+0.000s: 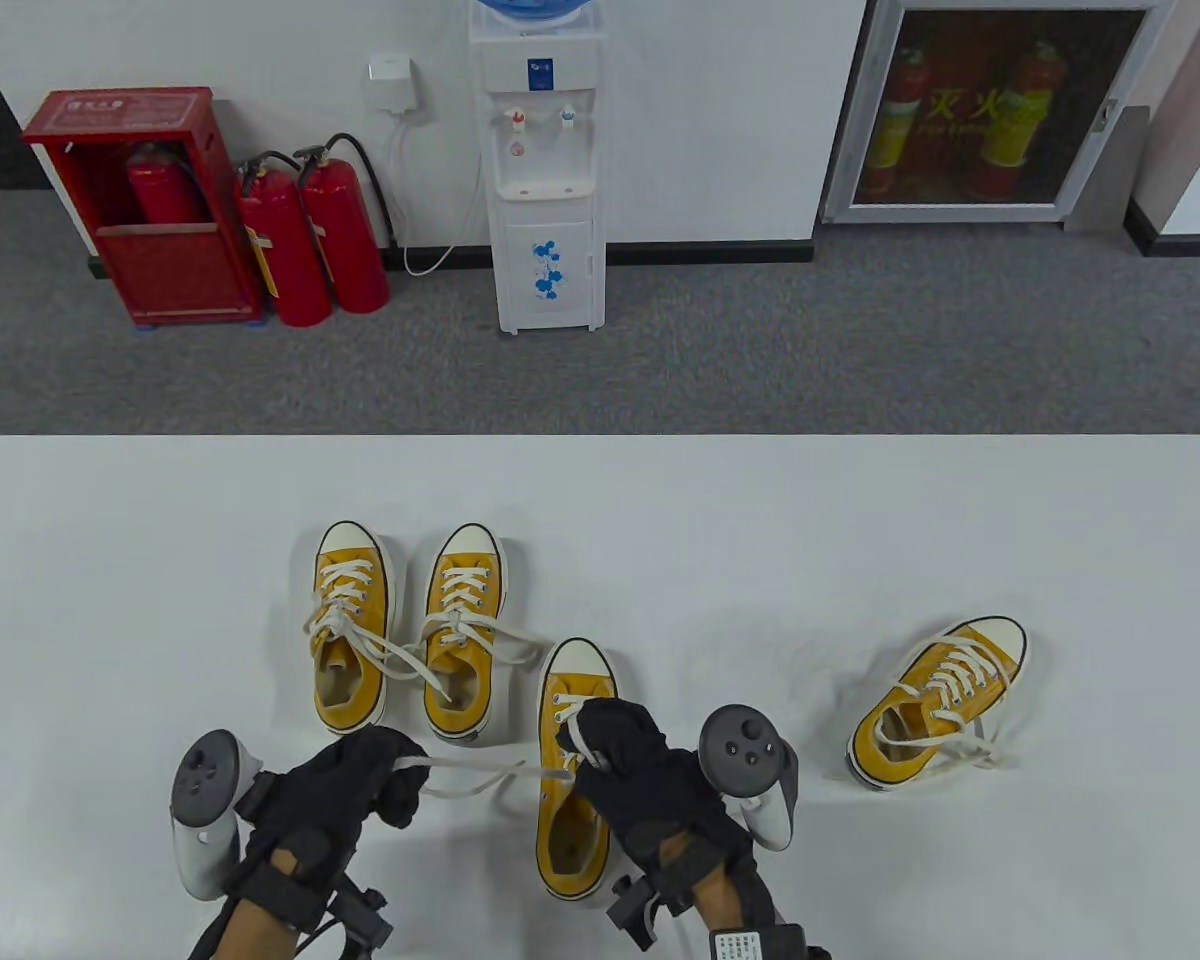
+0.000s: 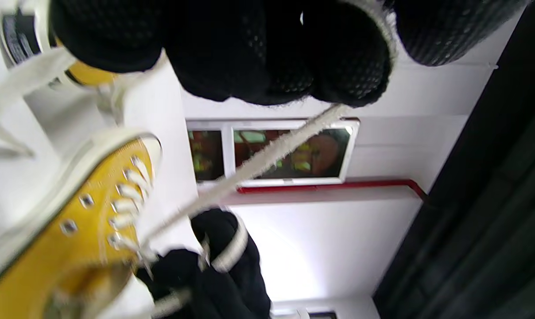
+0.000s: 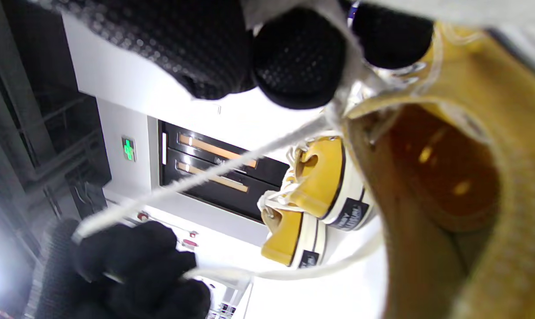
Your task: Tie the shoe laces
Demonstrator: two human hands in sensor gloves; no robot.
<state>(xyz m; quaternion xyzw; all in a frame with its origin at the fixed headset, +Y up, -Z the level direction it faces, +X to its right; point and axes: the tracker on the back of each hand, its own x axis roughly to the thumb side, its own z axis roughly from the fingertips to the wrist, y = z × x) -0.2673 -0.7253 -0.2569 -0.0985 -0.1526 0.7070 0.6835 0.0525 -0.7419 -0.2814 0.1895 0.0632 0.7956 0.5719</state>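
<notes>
Four yellow shoes stand on the white table (image 1: 860,520) in the table view, and the hands work on only one of them, the near shoe (image 1: 570,770), whose toe points away from the person. Its long axis runs from the wrist side of the right hand (image 1: 650,775) to beyond the fingertips. The left hand (image 1: 355,790) is to the left of this shoe and apart from it. A lace strand (image 1: 475,768) is stretched almost level between the two hands, across the shoe's long axis. The left hand's fingers are curled around the end of this strand. The right hand rests over the shoe's opening, nearer to the eyelets, and it grips another part of the lace (image 1: 572,738) there.

In the left wrist view, the left fingers (image 2: 347,66) are clenched, and the strand (image 2: 258,161) leaves them and goes down toward the shoe (image 2: 72,230) and the other glove (image 2: 214,270).

In the right wrist view, the right fingertips (image 3: 298,57) press the lace just beside the shoe's collar (image 3: 449,186). The strand (image 3: 205,177) goes away from them to the left hand (image 3: 130,266), which is closed on it. A slack length of lace (image 3: 294,272) hangs below it. I judge that the next crossing must be made at the right hand, because it is closer to the eyelets.
</notes>
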